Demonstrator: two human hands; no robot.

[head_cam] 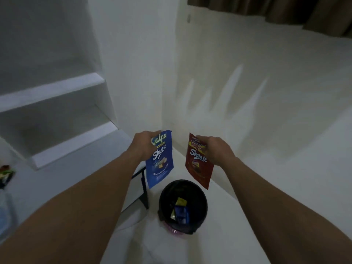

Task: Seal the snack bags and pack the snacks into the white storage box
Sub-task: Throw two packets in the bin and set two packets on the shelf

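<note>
In the centre of the frame the left hand (pixel 144 143) pinches the top of the blue Kalpa bag (pixel 160 162), and the right hand (pixel 217 149) pinches the red Beng-Beng bag (pixel 198 166). Both bags hang above the open black bin (pixel 182 202), so a loose pinch could drop them inside. Around it are a white floor (pixel 167 248), white shelves (pixel 57 88) at upper left and a brown curtain (pixel 285 8) at upper right. The storage box is not seen.

We record the left forearm (pixel 85 202), left of the bin (pixel 200 189), and the right forearm (pixel 266 197), right of it, as uncovered along their full visible length. Above the bin, the left hand (pixel 144 144) and right hand (pixel 216 150) are bare at wrist and knuckles.
</note>
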